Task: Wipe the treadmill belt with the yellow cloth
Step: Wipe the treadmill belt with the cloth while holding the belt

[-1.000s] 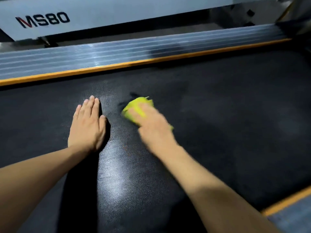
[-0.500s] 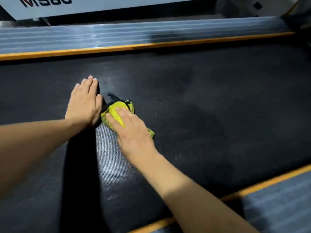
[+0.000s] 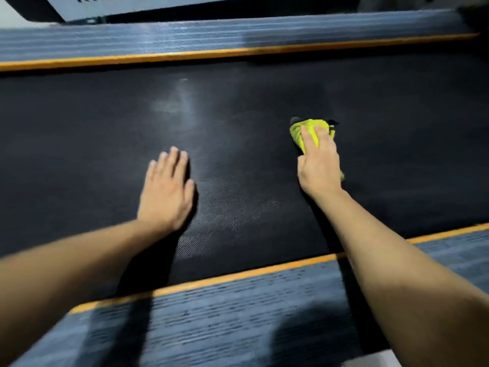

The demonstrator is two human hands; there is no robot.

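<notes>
The black textured treadmill belt (image 3: 238,109) runs across the head view from left to right. A bunched yellow cloth (image 3: 304,132) lies on the belt right of centre, pressed flat under the fingers of my right hand (image 3: 318,162); part of the cloth sticks out past the fingertips. My left hand (image 3: 165,192) rests palm down on the belt left of centre, fingers together, holding nothing. The two hands are well apart.
Grey ribbed side rails with orange edge strips border the belt, one at the far side (image 3: 238,33) and one close to me (image 3: 238,313). A white frame panel with partial lettering (image 3: 119,4) sits beyond the far rail.
My right hand has slid the cloth to the right, away from my left hand, which it was almost touching. The view has shifted back, showing more of the near rail.
</notes>
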